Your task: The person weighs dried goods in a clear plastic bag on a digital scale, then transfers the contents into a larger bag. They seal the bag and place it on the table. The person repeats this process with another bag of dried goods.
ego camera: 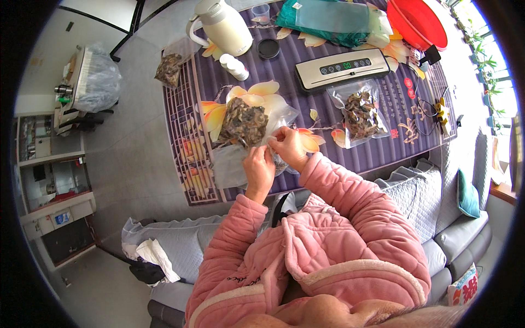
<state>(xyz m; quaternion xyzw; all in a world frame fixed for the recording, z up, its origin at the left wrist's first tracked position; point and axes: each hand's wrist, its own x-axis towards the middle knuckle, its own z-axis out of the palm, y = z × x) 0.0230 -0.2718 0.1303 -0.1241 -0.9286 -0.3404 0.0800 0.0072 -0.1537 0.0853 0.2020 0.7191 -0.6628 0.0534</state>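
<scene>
Both hands meet at the near part of the table, where my left hand [261,170] and my right hand [288,146] pinch the edge of a clear plastic bag [283,119]. Dark, dried, mushroom-like pieces [245,122] lie just beyond my hands; whether they are inside the held bag cannot be told. A flat clear bag [231,166] lies left of my left hand. To the right is a filled clear bag of similar dried pieces [363,114], in front of a vacuum sealer [342,69] with a lit green display.
A cream thermos jug [223,26], white bottles [233,67] and a black round lid [268,48] stand on the patterned table [303,110]. Another filled bag [169,69] lies at the left edge. A red basin [418,22], teal bag [324,20] and yellow power strip [442,110] are farther right.
</scene>
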